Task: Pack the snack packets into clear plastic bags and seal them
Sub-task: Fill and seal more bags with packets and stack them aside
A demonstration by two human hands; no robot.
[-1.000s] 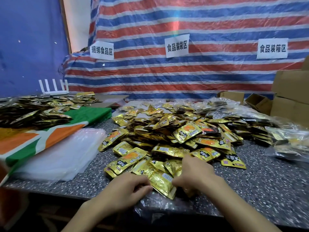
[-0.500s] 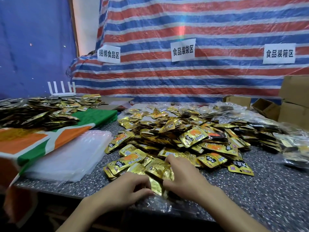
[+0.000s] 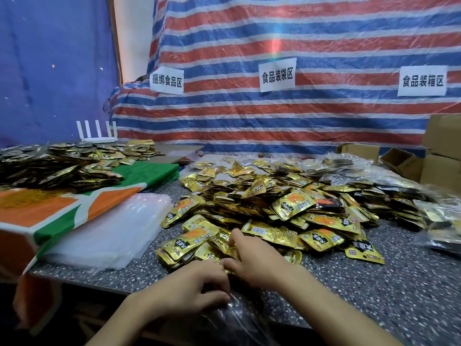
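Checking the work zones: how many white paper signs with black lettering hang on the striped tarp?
3 white paper signs: left sign, middle sign, right sign, all on the striped tarp. None looks hidden.

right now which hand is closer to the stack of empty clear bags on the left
Left. The left hand is at the near edge of the table, just right of the stack of empty clear bags. The right hand lies farther right, on the snack packets.

You're in makeshift food-packing workshop: red-white-blue striped plastic tarp [image 3: 249, 126] backdrop, white paper zone signs [image 3: 277, 74], heaped gold foil snack packets [image 3: 262, 203] on speckled grey stone table [image 3: 399, 283], brown cardboard boxes [image 3: 441, 151] far right.
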